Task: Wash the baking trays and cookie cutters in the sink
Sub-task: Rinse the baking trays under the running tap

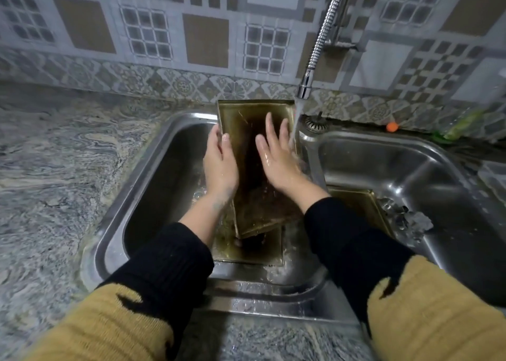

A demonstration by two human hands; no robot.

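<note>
Mid-rinse under the faucet: left hand grips the propped baking tray by its edge, right hand rubs it flat-fingered, so probably flip it next.

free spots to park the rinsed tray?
Bare counter left of the sink. Right basin bare at its back; front holds another tray and cutters. Left basin is crowded: held tray, both hands, tray underneath.
</note>
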